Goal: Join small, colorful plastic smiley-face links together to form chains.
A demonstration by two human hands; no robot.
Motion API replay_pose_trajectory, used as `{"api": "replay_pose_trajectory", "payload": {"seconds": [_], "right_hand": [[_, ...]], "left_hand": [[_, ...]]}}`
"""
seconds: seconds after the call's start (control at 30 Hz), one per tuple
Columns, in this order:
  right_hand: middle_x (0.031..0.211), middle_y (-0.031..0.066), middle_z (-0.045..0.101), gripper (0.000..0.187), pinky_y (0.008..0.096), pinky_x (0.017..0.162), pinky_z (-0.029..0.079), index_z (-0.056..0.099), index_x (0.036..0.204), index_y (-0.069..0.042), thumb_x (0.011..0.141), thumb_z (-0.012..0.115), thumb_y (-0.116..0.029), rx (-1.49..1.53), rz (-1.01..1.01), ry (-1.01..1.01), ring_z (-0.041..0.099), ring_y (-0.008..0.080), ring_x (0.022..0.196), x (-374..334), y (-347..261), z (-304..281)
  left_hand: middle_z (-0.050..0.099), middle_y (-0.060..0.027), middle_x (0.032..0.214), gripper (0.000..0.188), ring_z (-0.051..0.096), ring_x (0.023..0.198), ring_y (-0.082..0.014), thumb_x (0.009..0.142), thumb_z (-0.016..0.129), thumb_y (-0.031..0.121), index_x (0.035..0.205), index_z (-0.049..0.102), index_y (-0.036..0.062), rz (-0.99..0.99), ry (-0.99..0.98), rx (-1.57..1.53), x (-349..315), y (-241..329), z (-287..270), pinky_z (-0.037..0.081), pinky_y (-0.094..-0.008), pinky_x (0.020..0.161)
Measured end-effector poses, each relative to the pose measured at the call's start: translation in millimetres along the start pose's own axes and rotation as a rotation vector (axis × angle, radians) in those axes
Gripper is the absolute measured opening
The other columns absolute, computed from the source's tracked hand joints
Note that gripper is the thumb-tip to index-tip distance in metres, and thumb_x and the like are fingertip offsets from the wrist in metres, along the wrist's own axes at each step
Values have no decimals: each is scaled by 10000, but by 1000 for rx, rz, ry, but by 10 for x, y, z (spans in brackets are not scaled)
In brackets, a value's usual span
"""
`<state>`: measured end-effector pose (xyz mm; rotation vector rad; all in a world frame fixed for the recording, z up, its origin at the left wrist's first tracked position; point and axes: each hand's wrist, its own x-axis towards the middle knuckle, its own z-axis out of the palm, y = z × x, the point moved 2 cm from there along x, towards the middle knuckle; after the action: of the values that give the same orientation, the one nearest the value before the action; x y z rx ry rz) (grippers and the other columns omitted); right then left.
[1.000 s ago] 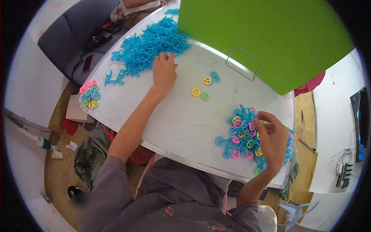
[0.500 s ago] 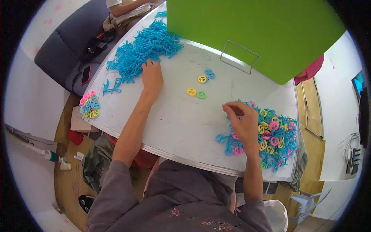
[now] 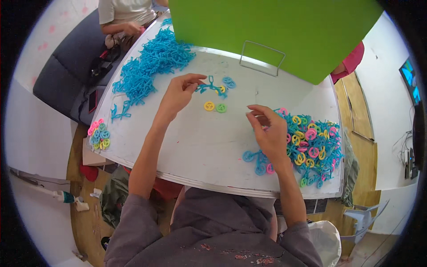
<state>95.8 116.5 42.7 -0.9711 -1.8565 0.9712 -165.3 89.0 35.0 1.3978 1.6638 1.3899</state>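
Observation:
My left hand (image 3: 176, 97) pinches a blue branched plastic piece (image 3: 211, 85) between thumb and fingers, above the middle of the white table. Partly behind that piece lies a yellow wheel (image 3: 220, 90), with light blue wheels (image 3: 229, 82) close by. A second yellow wheel (image 3: 209, 106) and a green wheel (image 3: 221, 108) lie side by side, nearer to me. At the right, my right hand (image 3: 269, 133) hovers with thumb and forefinger apart and nothing visible between them. Beside it spreads a heap of blue pieces fitted with coloured wheels (image 3: 313, 142).
A large pile of blue branched pieces (image 3: 153, 62) covers the table's far left. Small coloured wheels (image 3: 98, 134) are grouped at the left edge. A green panel (image 3: 271, 35) with a wire handle (image 3: 262, 58) stands at the back. Another person (image 3: 129, 18) sits at the far left.
My left hand has left the blue pile and moved right, now carrying a blue branched piece. My right hand stays beside the wheeled heap. The whole view has shifted slightly.

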Motion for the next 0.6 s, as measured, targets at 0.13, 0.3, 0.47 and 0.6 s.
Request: {"api": "replay_pose_trajectory", "payload": {"seconds": [0.13, 0.3, 0.47, 0.6], "right_hand": [[901, 82, 691, 206, 248, 678, 523, 666, 1061, -40, 858, 669, -76, -15, -48, -59, 663, 137, 766, -14, 35, 35], [997, 105, 680, 231, 275, 731, 534, 656, 1074, -24, 845, 670, -55, 21, -24, -66, 666, 168, 853, -37, -10, 115], [959, 124, 671, 258, 301, 764, 525, 637, 1080, 4, 823, 658, -3, -27, -184, -126, 662, 209, 839, -35, 132, 174], [912, 129, 671, 212, 290, 750, 521, 650, 1031, 17, 820, 658, 2, -37, -150, -95, 664, 208, 828, -57, 107, 130]], "left_hand": [[681, -69, 982, 306, 587, 930, -132, 873, 444, -77, 1053, 678, 5, 114, 66, 395, -29, -2, 53, 448, -290, 855], [669, -33, 996, 252, 565, 932, -112, 893, 474, -33, 1039, 674, 13, -9, -311, -36, -113, 230, 191, 436, -277, 832], [644, -7, 1003, 169, 531, 904, -85, 923, 543, 57, 1029, 673, 38, -194, -527, -294, -235, 226, 440, 420, -233, 788], [625, 3, 992, 164, 519, 872, -67, 932, 584, 130, 1040, 660, 31, -255, -622, -455, -218, 119, 454, 418, -205, 760]]}}
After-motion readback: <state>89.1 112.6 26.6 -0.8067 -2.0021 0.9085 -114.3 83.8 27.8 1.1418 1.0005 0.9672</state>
